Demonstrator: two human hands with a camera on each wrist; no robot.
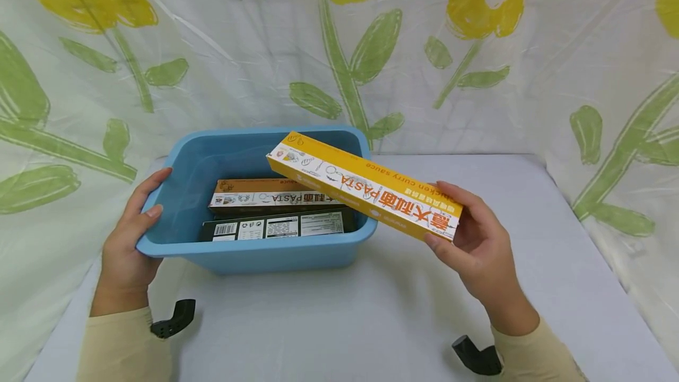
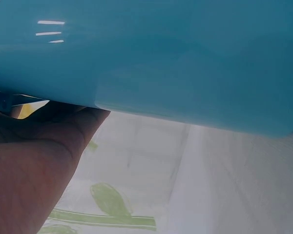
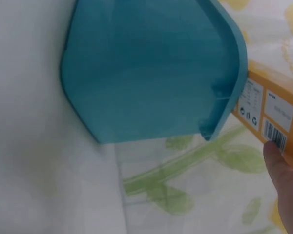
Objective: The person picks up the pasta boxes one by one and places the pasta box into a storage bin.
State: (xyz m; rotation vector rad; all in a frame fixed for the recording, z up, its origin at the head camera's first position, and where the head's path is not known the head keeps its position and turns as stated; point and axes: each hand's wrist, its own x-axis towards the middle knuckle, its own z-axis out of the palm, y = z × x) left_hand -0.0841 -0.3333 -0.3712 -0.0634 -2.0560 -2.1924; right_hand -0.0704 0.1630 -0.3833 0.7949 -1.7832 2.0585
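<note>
A blue plastic bin [image 1: 265, 258] stands on the table, and my left hand [image 1: 127, 243] grips its left rim, thumb on top. In the left wrist view the bin's wall [image 2: 161, 63] covers most of the picture and hides the fingertips. My right hand [image 1: 483, 246] holds a long yellow pasta box [image 1: 366, 184] by its right end. The box slants over the bin's right rim, its far end above the opening. Inside the bin lie an orange-and-white pasta box [image 1: 254, 192] and a dark box [image 1: 281, 226] with white label panels, partly hidden by the front rim.
A pale cloth covers the table [image 1: 297, 323]. Behind it hangs a white curtain [image 1: 223, 46] printed with yellow flowers and green leaves, which also runs along both sides. A black curved piece [image 1: 177, 317] is attached at each wrist.
</note>
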